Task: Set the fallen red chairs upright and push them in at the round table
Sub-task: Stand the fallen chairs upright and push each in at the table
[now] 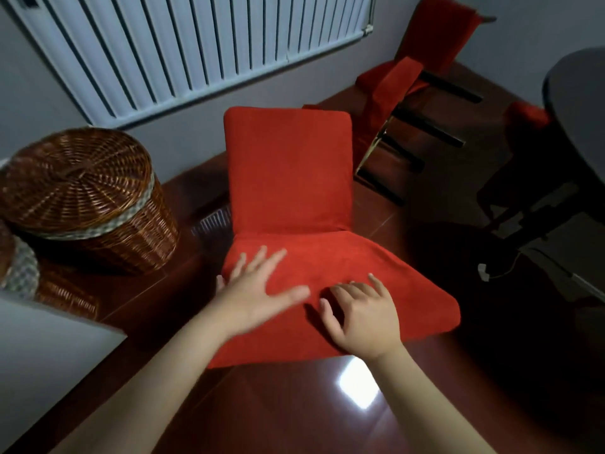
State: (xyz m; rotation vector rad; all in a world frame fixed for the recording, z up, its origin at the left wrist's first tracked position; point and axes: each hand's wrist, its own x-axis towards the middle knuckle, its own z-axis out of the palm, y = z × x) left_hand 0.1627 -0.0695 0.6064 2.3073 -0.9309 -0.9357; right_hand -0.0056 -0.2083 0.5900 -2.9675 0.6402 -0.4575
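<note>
Head view | upright red chair (288, 172) at centre | left hand (258, 290) and right hand (363, 317) flat, open on seat | fallen red chair (393, 90) at 1 o'clock | worktop (579, 103) at 3 o'clock

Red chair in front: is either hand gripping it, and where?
Neither grips. Left hand and right hand lie flat, fingers spread, on the red chair seat's front.

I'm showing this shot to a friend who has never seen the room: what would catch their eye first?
The bright red chair standing upright mid-frame, with the left hand and right hand flat on its seat. Behind it to the right, a fallen red chair lies legs-out near the white radiator; a lidded wicker basket stands at left.
</note>
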